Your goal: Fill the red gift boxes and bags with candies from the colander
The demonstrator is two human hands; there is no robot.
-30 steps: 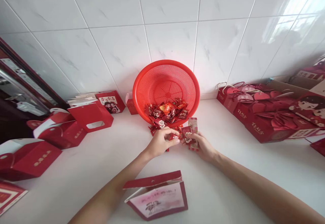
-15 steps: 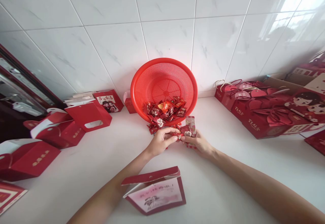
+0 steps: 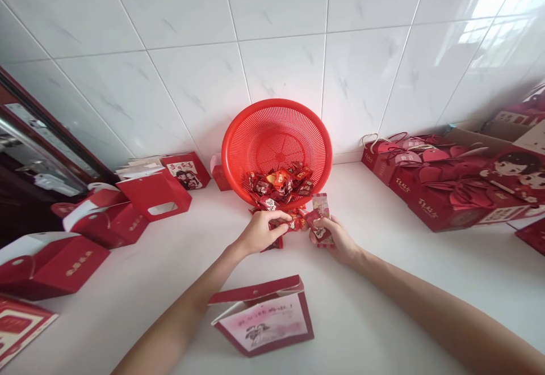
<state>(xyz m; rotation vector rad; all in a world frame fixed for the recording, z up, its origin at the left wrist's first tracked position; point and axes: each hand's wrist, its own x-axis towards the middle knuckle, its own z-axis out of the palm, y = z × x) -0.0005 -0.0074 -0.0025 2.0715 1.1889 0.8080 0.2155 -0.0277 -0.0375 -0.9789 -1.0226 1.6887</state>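
In front of a red plastic basket [image 3: 276,113], my left hand [image 3: 255,233] has its thumb and index finger at a red wrapped candy [image 3: 294,223], which they seem to pinch. My right hand [image 3: 338,240] is closed around a dark red wrapped candy [image 3: 315,223] and a long patterned packet [image 3: 321,202]. More wrapped candies [image 3: 281,185] fill the low front of the tilted basket, and several lie on the counter beneath its rim. Nearer to me stands a small red and pink carton [image 3: 266,321] with its top flap partly raised.
Red gift cartons [image 3: 113,216] line the left side, one with a window cutout [image 3: 155,193]. Ribboned red gift boxes [image 3: 438,188] crowd the right side. A white tiled wall [image 3: 281,63] rises behind the counter [image 3: 361,307].
My hands have drawn apart: the left shifted slightly left, the right slightly right with the dark candy and packet. The view has turned a little.
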